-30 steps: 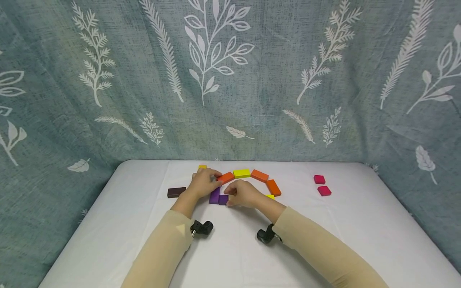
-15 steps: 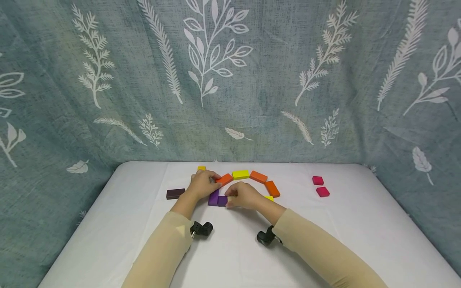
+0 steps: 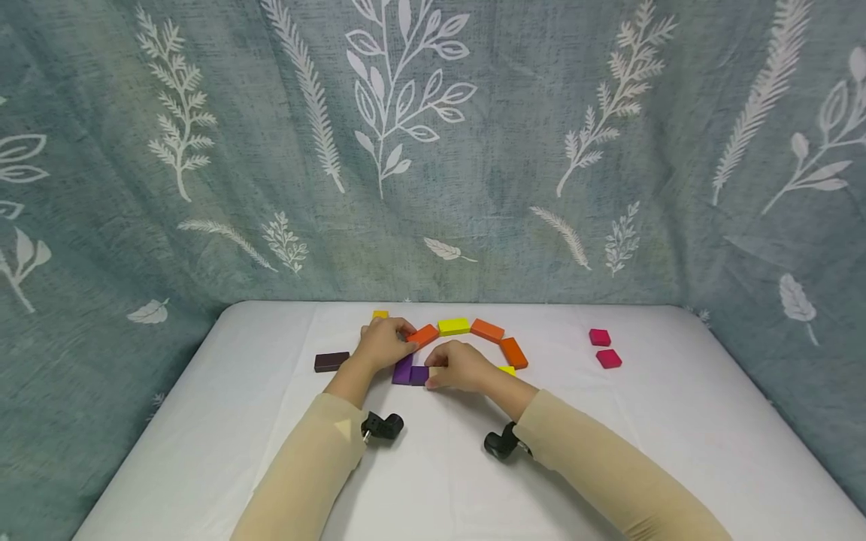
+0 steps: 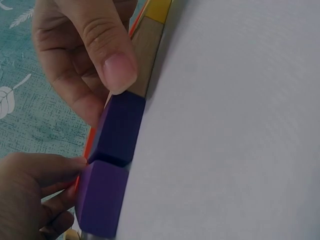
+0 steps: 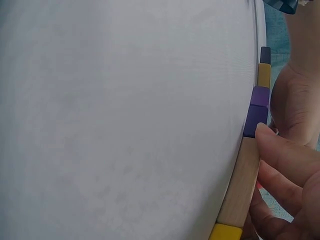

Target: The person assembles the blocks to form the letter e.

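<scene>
Coloured blocks lie in a closed half-ring on the white table. My left hand (image 3: 384,342) pinches the left end of an orange block (image 3: 424,336), beside the far end of a purple block (image 3: 402,369). My right hand (image 3: 460,366) pinches a dark purple block (image 3: 419,376) near its right end. In the left wrist view, the right thumb lies over the seam between that block and a plain wooden block (image 4: 150,45). The wooden block (image 5: 239,182) lies along the near side, followed by a yellow block (image 5: 226,232). The right hand hides most of it in the head view.
A yellow block (image 3: 454,326), an orange block (image 3: 487,330) and a darker orange block (image 3: 514,352) form the far curve. Two red blocks (image 3: 600,336) lie apart at right. A dark brown block (image 3: 331,362) and a golden-yellow block (image 3: 381,315) lie left of the ring.
</scene>
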Available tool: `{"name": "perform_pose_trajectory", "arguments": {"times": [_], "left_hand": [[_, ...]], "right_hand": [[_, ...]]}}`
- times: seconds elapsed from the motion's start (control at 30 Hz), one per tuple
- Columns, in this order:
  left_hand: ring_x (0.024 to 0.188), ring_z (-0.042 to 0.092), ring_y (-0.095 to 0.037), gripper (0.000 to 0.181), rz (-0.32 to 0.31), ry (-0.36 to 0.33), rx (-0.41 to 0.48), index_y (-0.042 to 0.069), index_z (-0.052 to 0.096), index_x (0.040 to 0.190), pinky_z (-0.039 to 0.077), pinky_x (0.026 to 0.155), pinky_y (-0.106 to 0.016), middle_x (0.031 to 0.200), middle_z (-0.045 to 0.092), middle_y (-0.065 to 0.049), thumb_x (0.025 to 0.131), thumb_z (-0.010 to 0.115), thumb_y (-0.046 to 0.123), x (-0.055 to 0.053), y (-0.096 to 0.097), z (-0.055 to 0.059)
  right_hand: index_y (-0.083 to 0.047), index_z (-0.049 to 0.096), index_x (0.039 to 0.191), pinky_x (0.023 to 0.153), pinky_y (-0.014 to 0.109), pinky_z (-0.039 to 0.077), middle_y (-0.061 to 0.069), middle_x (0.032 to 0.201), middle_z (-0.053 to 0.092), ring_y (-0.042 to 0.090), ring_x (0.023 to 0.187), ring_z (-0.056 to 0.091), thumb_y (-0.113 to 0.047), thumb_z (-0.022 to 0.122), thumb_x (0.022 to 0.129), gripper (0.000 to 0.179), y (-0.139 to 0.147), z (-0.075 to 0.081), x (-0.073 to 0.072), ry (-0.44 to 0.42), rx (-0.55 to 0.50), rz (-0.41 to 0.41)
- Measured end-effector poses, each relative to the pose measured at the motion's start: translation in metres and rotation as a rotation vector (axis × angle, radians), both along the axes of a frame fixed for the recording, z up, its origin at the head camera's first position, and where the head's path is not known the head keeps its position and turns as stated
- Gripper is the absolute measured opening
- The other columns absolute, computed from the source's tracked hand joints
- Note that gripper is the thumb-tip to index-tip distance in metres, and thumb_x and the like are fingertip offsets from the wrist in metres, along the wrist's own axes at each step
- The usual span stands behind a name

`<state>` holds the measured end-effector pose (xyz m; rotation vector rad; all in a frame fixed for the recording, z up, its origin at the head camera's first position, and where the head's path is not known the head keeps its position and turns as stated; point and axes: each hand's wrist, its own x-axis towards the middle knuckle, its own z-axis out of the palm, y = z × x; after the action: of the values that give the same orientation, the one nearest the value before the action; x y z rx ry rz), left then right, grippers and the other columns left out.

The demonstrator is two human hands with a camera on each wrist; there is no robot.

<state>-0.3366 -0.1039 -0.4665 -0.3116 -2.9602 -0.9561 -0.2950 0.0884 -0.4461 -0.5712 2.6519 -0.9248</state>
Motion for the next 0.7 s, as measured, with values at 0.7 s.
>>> {"name": "perform_pose_trajectory", "arguments": {"times": [0.7], "left_hand": [[0.107,0.052,-0.022,0.023,0.032,0.056,0.028,0.017,0.076,0.109,0.033,0.094,-0.046,0.099,0.069,0.005,0.090,0.071,0.031,0.006,-0.012,0.000]], "right_hand": [[-0.012,0.075,0.099,0.078,0.031,0.047,-0.006,0.085,0.069,0.012,0.078,0.057,-0.020,0.084,0.083,0.020,0.002,0.000,-0.002,-0.010,0.008,0.004]]}}
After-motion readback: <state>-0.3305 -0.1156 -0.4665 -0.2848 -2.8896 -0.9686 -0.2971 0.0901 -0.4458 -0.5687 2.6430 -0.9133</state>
